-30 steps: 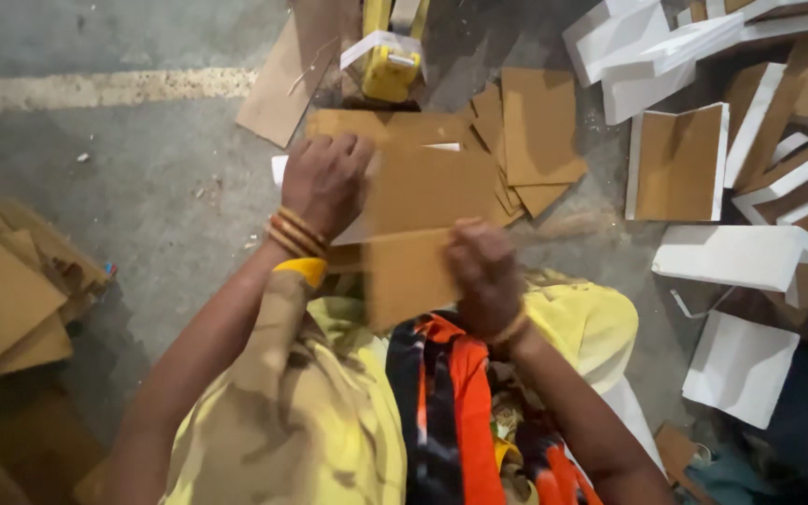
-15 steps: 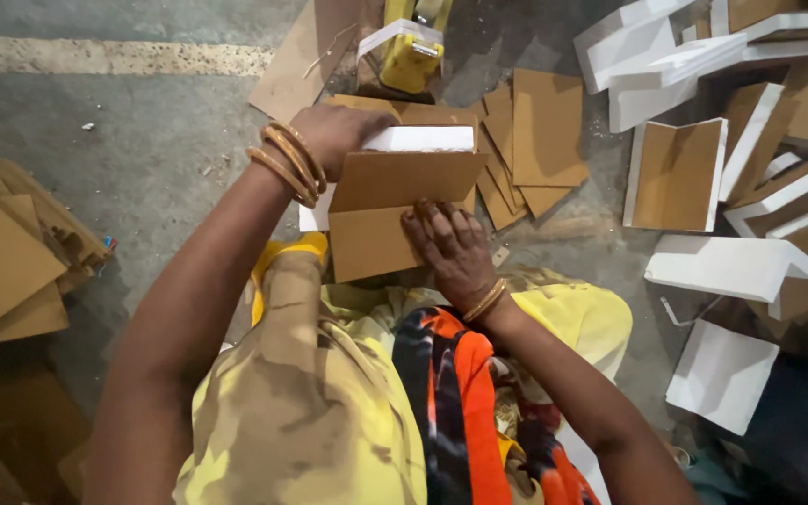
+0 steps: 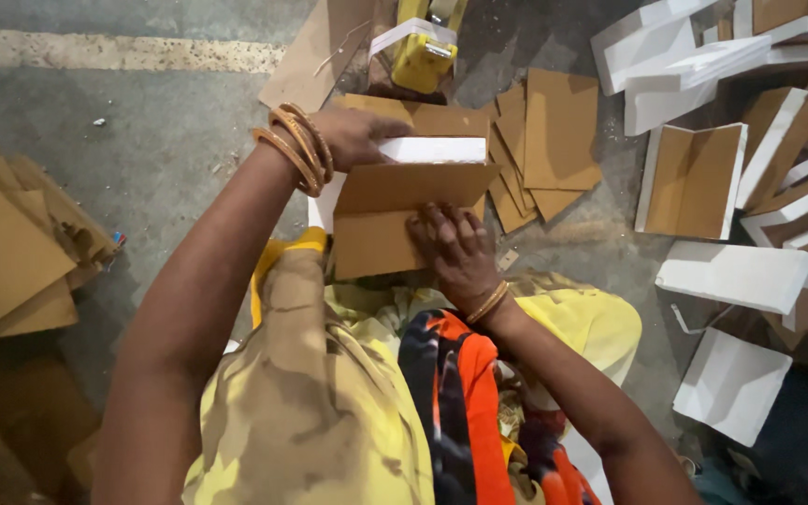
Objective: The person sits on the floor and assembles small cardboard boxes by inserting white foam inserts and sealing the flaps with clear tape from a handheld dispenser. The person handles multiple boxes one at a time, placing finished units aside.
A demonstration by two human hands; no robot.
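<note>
The concrete floor (image 3: 142, 140) carries stacks of brown sheets at its left edge and white-faced folded boxes (image 3: 694, 178) toward its right edge. Near the middle, just in front of the person's lap, lies the cardboard piece (image 3: 395, 210) being folded. The left hand (image 3: 353, 136) grips its far flap; the right hand (image 3: 455, 248) presses flat, fingers spread, on the near panel. A clean crease seems to call for firm pressure along the fold line.

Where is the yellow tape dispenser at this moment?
In the head view, the yellow tape dispenser lies on the floor at the top centre, just beyond the left hand and the cardboard piece that both hands hold.
</note>
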